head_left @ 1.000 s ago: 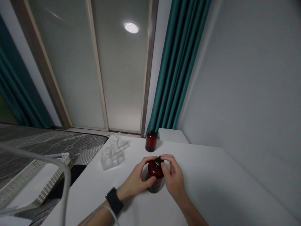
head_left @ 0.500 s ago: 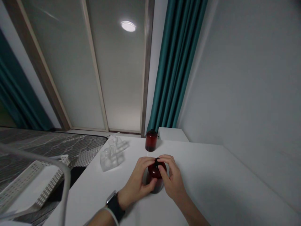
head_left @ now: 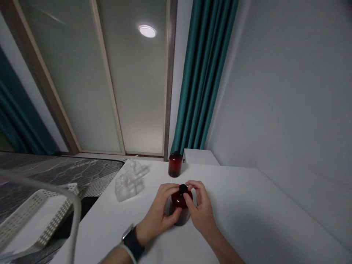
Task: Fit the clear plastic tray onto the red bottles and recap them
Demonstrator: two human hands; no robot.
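Note:
A squat dark-red bottle [head_left: 179, 202] with a black cap [head_left: 183, 189] stands upright on the white table in front of me. My left hand [head_left: 162, 207] is wrapped round its left side, thumb low on the body and fingers at the shoulder. At the top, my right hand [head_left: 200, 205] has its thumb and fingertips about the cap, the thumb touching its near side. Whether every fingertip meets the cap is hard to see. Farther back stands a second dark-red bottle [head_left: 175, 165] with a dark top.
Clear plastic containers [head_left: 128, 183] stand on the left of the white table [head_left: 233, 220]. A white perforated basket [head_left: 38, 216] is at the lower left, beside a grey curved tube [head_left: 74, 205]. Behind the table are a white box-like unit [head_left: 200, 157] and a green curtain [head_left: 203, 73].
The right fingers have shifted slightly on the cap, and more of its black top shows. The left hand keeps its hold. The view has moved a little.

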